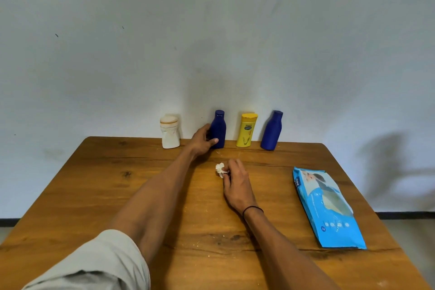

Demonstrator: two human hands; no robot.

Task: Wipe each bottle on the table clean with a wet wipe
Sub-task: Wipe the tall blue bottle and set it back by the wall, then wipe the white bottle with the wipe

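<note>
While the left hand (204, 139) reaches to the far edge of the wooden worktop (117, 195), its fingers and thumb curl round the lower body of a dark blue bottle (218, 128), the thumb lying across the front near the base. That bottle stands upright in a row of four along the back edge, close to the pale wall (211, 30). To its left, apart from it, stands a white bottle (170, 132) with a wide, stained cap. To its right comes a yellow lotion bottle (246, 130), upright, and then a second dark blue bottle (272, 130) that looks tilted, its cap leaning to the right.

Nearer the person, about the middle of the worktop, the right hand (236, 183) rests with its knuckles up and pinches a crumpled white wet wipe (220, 169) at its fingertips; the wipe sticks out to the left of the fingers and sits on or just above the wood, which of the two I cannot tell. A thin dark band circles the right wrist. A grey sleeve (101, 263) covers the left upper arm at the bottom of the head view.

Well to the right of the right hand lies a light blue pack of wet wipes (327, 207), flat on the worktop, its long side running away from the person. Pale specks are scattered on the wood.
</note>
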